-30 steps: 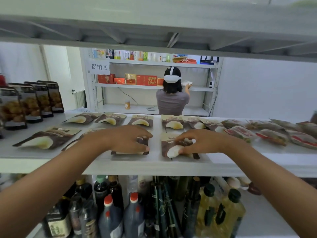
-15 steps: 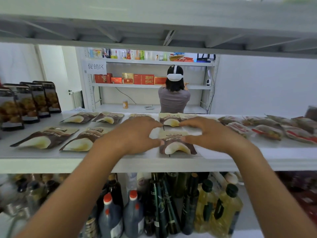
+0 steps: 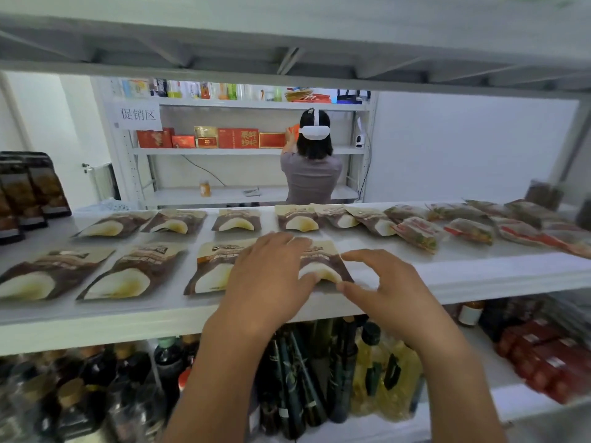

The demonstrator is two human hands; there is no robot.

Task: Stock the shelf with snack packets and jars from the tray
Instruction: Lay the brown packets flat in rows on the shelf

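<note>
Brown snack packets with a pale chip picture lie flat in two rows on the white shelf (image 3: 479, 273). My left hand (image 3: 268, 276) lies palm down across the front row. It covers the left part of one packet (image 3: 323, 266) and the right edge of its neighbour (image 3: 212, 270). My right hand (image 3: 383, 289) hovers just right of that packet with fingers spread, thumb tip at its lower right corner. Neither hand grips anything. The tray and jars are out of view.
Red-and-green packets (image 3: 419, 233) lie at the shelf's right end, and dark upright bags (image 3: 35, 187) stand at its left. Bottles of sauce and oil (image 3: 377, 372) fill the shelf below. Beyond, a person (image 3: 311, 167) works at another rack.
Both hands were at the sides of the front packet half a second ago. My left hand now lies flat over it, and my right hand has come off to the right.
</note>
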